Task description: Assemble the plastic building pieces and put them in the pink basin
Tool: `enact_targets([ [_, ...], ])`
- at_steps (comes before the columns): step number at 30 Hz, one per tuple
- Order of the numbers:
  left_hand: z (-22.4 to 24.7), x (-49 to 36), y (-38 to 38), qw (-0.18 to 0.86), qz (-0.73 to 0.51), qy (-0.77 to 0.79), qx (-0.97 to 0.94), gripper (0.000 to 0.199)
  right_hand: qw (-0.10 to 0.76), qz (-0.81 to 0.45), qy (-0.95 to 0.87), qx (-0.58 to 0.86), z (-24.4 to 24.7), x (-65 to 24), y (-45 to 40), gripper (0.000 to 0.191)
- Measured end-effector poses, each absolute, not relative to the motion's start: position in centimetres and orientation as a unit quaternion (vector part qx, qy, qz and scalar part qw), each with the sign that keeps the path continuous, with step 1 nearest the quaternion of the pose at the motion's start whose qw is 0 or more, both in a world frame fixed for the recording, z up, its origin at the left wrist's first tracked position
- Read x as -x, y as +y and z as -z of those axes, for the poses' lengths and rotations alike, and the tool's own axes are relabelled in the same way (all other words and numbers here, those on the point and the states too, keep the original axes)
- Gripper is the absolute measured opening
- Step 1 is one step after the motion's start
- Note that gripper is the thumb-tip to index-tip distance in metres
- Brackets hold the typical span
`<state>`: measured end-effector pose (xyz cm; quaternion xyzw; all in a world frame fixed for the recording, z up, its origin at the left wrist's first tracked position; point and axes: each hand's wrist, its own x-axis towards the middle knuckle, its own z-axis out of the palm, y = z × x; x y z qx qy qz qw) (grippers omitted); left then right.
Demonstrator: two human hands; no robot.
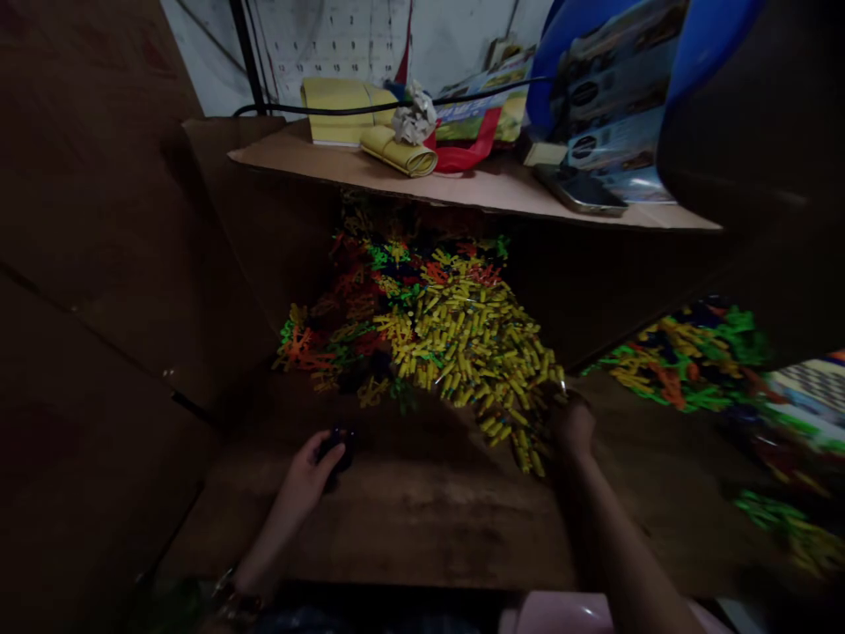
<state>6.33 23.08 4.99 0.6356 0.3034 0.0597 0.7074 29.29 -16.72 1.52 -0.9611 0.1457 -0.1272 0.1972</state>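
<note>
My left hand is closed around a small dark piece, nearly black, just above the wooden tabletop. Its exact kind is too dark to make out. At the right edge of a heap of small yellow cylinder-shaped pieces is my right hand, dim and blurred, its fingers hidden in shadow. Behind and left of that heap lie tangled plastic figure-like pieces in orange, green, yellow and dark colours.
A cardboard shelf overhangs the heap, bearing yellow folded paper, a phone and a bag. Tall cardboard walls the left. More coloured pieces lie to the right on the wooden table.
</note>
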Motion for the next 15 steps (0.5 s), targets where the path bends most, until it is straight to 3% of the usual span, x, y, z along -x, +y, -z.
enact_targets([
  [6, -3.5, -5.3, 24.3, 0.573, -0.059, 0.246, -0.78, 0.042, 0.357, 0.152, 0.164, 0.907, -2.9, -28.1, -15.8, 0.04],
  [12, -4.1, -5.9, 23.6, 0.122, -0.101, 0.062, -0.985, 0.037, 0.545, 0.148, 0.11, 0.818, -5.0, -24.2, -14.0, 0.056],
  [15, -5.7, -7.9, 20.9, 0.014, -0.139, 0.032, -0.99, 0.036, 0.597, 0.121, 0.079, 0.789, -4.8, -20.4, -12.0, 0.054],
])
